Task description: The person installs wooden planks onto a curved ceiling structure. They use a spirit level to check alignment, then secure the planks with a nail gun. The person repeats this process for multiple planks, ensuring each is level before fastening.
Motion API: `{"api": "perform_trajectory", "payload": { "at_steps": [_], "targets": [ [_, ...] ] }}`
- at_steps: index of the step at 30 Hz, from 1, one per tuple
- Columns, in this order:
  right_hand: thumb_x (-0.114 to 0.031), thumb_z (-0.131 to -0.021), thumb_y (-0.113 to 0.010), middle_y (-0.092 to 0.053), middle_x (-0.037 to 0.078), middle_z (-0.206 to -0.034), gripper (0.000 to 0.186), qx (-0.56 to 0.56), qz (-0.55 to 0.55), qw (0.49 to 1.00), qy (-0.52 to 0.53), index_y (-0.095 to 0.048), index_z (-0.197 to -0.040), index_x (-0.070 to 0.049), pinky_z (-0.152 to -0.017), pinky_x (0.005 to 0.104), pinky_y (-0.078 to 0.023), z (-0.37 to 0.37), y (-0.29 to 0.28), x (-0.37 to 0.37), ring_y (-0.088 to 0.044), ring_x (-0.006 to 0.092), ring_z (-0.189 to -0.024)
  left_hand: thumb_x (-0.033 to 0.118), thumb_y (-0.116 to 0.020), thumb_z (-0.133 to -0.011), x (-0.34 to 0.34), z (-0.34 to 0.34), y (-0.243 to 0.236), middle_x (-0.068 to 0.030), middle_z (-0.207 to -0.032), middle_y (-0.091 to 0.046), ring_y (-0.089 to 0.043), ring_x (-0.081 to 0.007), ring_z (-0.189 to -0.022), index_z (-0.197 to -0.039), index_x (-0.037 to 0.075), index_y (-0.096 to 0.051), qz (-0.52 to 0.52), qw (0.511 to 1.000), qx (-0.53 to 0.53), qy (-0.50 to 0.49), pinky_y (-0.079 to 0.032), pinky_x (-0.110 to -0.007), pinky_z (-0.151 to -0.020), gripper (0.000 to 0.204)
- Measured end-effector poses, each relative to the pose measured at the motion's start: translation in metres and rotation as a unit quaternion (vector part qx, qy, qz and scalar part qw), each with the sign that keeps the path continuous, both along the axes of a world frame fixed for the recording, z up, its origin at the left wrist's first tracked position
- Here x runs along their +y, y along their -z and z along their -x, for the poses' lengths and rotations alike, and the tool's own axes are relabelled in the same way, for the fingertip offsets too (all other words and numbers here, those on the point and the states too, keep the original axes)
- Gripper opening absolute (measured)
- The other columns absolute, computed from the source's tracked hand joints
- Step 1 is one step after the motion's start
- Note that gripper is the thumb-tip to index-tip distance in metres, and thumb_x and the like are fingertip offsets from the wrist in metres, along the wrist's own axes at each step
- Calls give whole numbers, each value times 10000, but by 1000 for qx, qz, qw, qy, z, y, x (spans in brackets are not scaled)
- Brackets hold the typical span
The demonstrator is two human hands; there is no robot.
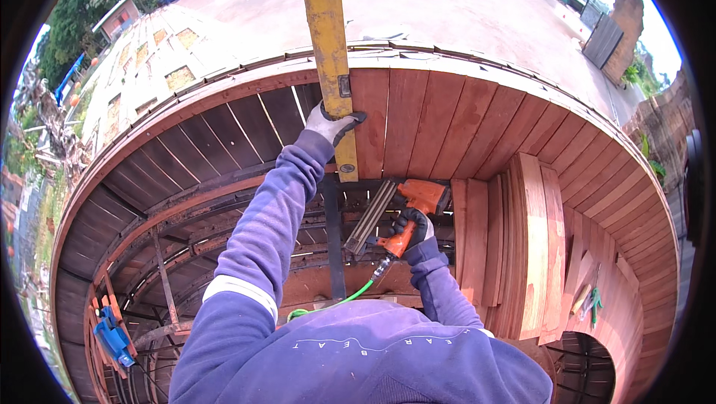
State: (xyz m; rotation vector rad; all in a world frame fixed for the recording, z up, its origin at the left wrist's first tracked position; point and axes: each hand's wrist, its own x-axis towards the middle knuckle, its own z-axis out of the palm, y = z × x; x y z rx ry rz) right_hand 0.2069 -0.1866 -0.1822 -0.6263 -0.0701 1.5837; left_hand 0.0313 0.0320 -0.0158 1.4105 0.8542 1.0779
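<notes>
My left hand (333, 122), in a grey and black work glove, is wrapped round a worn yellow spirit level (324, 24). The level runs away from me across the curved rim, its near end by the edge of the reddish deck boards (425, 121). My right hand (415, 226), gloved as well, is closed round the handle of an orange nail gun (424, 195). Its long grey magazine (373, 216) points down to the left, above the open metal framing. From the gun's handle a green air hose (356, 294) curves toward my body.
A stack of loose planks (533, 247) stands right of the nail gun. Green-handled pliers (596, 301) lie on boards farther right. A blue power tool (113, 337) sits at lower left beside open framing (216, 244). Pale paving (447, 1) stretches beyond the rim.
</notes>
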Motion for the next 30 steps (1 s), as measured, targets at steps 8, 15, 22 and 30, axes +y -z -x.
{"api": "perform_trajectory", "payload": {
  "at_steps": [8, 15, 22, 30],
  "targets": [
    [-171, -839, -538, -469, 49, -694, 105, -5, -6, 1000, -7, -493, -818, -78, -655, 417, -467, -3, 9, -23, -501, 223, -610, 12, -725, -807, 4, 6, 9, -56, -969, -678, -641, -125, -812, -1058, -6, -602, 10, 1000, -2, 6, -536, -262, -761, 281],
    [-149, -901, -522, -529, 103, -710, 119, -87, 26, 996, 14, -525, -893, -30, -611, 421, -507, -5, 17, -44, -551, 261, -615, -73, -667, -806, 6, 3, 14, -72, -980, -670, -659, -134, -827, -1092, -10, -571, 3, 1000, -15, 3, -549, -263, -754, 309],
    [-148, -859, -568, -520, 98, -686, 105, -93, 77, 993, 0, -500, -865, -68, -620, 451, -515, -3, 57, -56, -552, 280, -611, 98, -786, -766, 15, 6, 26, -53, -971, -664, -626, -121, -804, -1119, 10, -567, -17, 998, -53, 26, -524, -264, -770, 425],
    [-144, -879, -566, -573, 89, -716, 99, -399, 25, 916, 22, -552, -899, -49, -609, 402, -527, -17, 112, -63, -595, 259, -639, 35, -762, -775, 6, 6, 8, -54, -1008, -663, -629, -129, -846, -1141, 14, -567, -12, 999, 33, 2, -526, -271, -774, 416]
  ]
}}
